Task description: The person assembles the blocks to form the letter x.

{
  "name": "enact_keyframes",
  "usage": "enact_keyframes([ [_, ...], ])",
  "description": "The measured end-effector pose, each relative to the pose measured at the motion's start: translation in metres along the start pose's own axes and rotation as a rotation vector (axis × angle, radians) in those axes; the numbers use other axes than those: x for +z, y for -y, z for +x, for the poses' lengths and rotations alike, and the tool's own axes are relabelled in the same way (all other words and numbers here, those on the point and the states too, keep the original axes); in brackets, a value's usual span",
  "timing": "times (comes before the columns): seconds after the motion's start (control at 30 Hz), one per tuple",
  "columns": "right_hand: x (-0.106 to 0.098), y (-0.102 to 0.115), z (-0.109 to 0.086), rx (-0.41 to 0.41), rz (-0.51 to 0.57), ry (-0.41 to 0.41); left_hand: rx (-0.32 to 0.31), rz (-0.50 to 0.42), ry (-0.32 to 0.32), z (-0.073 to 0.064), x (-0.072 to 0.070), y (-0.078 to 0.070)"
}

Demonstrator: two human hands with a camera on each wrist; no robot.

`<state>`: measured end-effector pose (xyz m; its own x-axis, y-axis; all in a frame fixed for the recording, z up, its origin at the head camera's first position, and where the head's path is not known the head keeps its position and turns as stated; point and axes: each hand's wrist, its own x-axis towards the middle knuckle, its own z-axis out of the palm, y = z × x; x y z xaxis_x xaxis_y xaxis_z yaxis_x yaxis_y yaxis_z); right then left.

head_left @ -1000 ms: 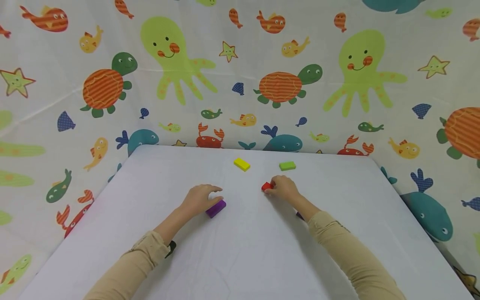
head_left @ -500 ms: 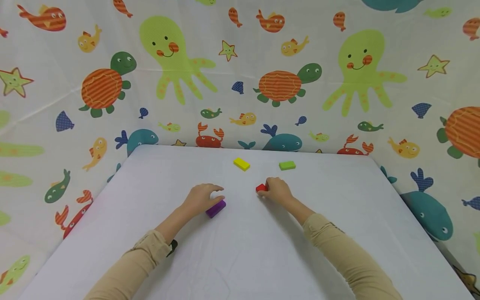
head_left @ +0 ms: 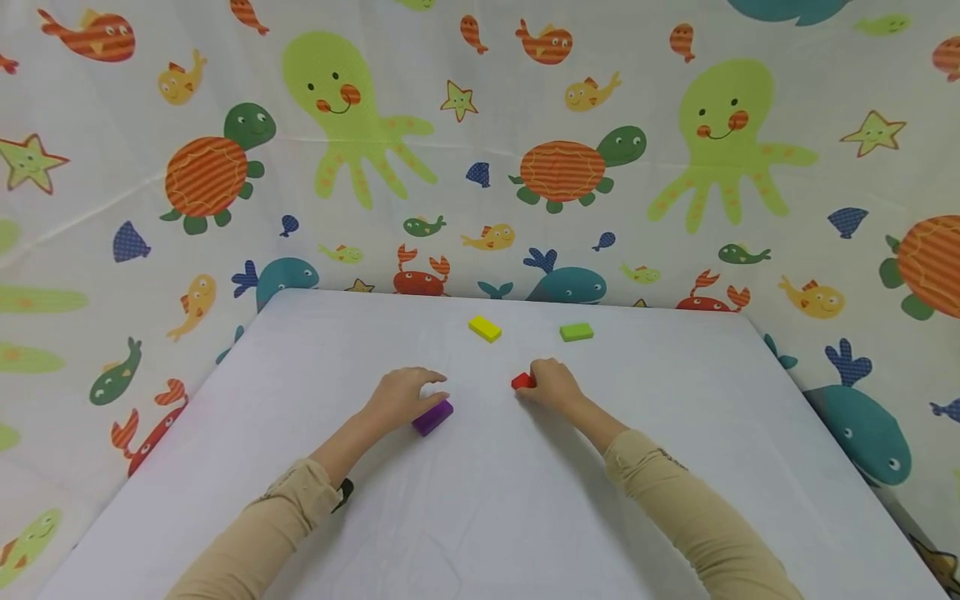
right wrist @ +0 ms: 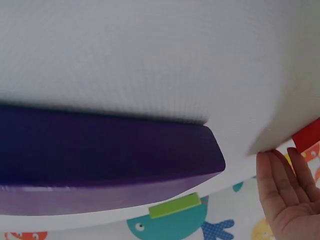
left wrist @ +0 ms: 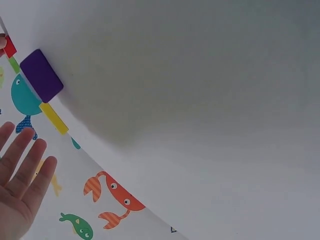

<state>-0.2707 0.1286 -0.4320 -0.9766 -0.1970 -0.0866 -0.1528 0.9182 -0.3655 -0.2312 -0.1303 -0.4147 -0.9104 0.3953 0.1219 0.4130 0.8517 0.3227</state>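
White surface (head_left: 510,525) was backed by a sea-creature curtain (head_left: 465,267). Inward of the far edge, a red block (head_left: 522,381) was pinched by the right hand (head_left: 553,386); positioning seemed underway, a gentle release being called for. The left hand (head_left: 397,398) was held wide at a purple block (head_left: 433,418), with room toward the left edge.

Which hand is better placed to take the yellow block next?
Probably the left hand: its fingers are open and grip nothing, and the yellow block lies beyond them. The right hand is busy gripping the red block.
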Motion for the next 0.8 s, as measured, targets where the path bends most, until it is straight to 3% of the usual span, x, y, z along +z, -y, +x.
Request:
enact_keyframes([
  [0.27, 0.001, 0.002, -0.001, 0.018, 0.006, 0.0, 0.025, -0.003, -0.006, 0.0, 0.002, -0.001],
  [0.53, -0.001, 0.005, 0.0, 0.041, 0.025, -0.019, 0.075, 0.04, 0.03, 0.011, 0.003, -0.007],
  [0.8, -0.004, 0.001, 0.002, 0.08, 0.067, 0.011, 0.084, -0.002, 0.187, 0.024, 0.008, -0.02],
])
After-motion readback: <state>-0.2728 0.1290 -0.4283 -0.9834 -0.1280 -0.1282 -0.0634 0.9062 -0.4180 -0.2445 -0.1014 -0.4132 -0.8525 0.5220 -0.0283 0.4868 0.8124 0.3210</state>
